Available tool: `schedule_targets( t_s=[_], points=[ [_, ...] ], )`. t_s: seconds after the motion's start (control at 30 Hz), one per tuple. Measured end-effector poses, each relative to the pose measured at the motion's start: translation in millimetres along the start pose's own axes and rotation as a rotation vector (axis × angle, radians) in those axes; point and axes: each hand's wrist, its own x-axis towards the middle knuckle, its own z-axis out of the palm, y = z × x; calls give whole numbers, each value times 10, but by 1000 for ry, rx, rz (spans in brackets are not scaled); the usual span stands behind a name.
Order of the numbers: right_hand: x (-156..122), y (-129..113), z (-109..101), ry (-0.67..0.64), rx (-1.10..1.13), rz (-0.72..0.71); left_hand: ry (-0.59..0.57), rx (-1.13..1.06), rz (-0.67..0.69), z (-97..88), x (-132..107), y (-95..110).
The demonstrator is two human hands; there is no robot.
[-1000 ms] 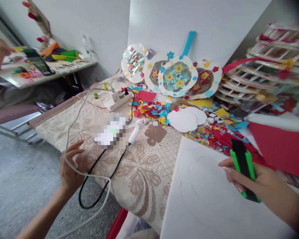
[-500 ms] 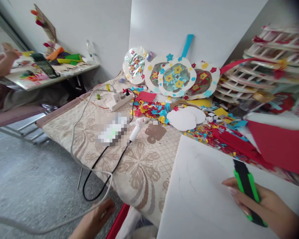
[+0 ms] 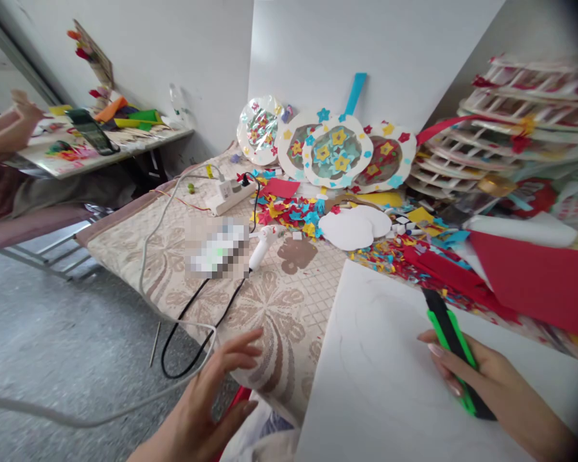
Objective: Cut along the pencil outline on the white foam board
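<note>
Where the right hand [image 3: 489,382] ends its grip, the cutter [image 3: 442,319] protrudes.

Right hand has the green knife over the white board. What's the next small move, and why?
Probably lay the left hand flat on the white board, clear of the faint drawn curve. The right hand holds the green knife over the board, while the left hand hovers open beside the table and nothing steadies the board.

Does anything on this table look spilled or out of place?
Yes. Coloured paper scraps lie scattered across the tablecloth, and a grey cable and black cable hang off the table's edge in loops.
</note>
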Motion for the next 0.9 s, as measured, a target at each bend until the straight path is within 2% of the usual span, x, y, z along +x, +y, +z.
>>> schedule_targets(
  t_s=[0.07, 0.1, 0.17, 0.23, 0.3, 0.33, 0.37, 0.4, 0.43, 0.47, 0.5, 0.53, 0.6, 0.63, 0.77, 0.83, 0.9],
  points=[
    [9, 14, -4, -3, 15, 5, -2, -30, -14, -3, 23, 11],
    [12, 19, -6, -1, 23, 10, -57, -68, -54, -10, 15, 9],
    [9, 21, -6, 4, 34, 22, -269, -131, -190, -63, -50, -38],
    [1, 7, -4, -1, 42, 31, -499, -138, -366, -202, -170, -175],
    [-4, -8, -4, -10, 41, 44, -560, -100, -522, -432, -294, -388],
    [0, -10, -6, -16, 39, 49, -520, -100, -622, -568, -336, -502],
    [8, -4, -11, -25, 39, 56, -399, -67, -692, -708, -353, -608],
    [23, 11, -19, -31, 41, 64, -235, -9, -695, -840, -342, -698],
    [43, 35, -27, -31, 50, 75, 0, 97, -620, -955, -300, -767],
    [66, 65, -37, -27, 66, 91, 188, 229, -532, -1045, -231, -815],
    [90, 98, -46, -13, 86, 109, 361, 394, -453, -1105, -139, -847],
    [113, 130, -53, 6, 108, 130, 477, 520, -350, -1134, -35, -868],
    [144, 174, -60, 35, 149, 156, 519, 643, -127, -1114, 178, -904],
    [150, 182, -59, 38, 162, 163, 527, 671, -60, -1078, 268, -926],
    [144, 155, -49, 41, 166, 154, 632, 737, 42, -903, 449, -1029],
    [152, 152, -48, 40, 165, 174, 574, 702, 111, -844, 460, -1058],
    [172, 172, -54, 45, 179, 205, 460, 655, 195, -805, 457, -1068]
  ],
)
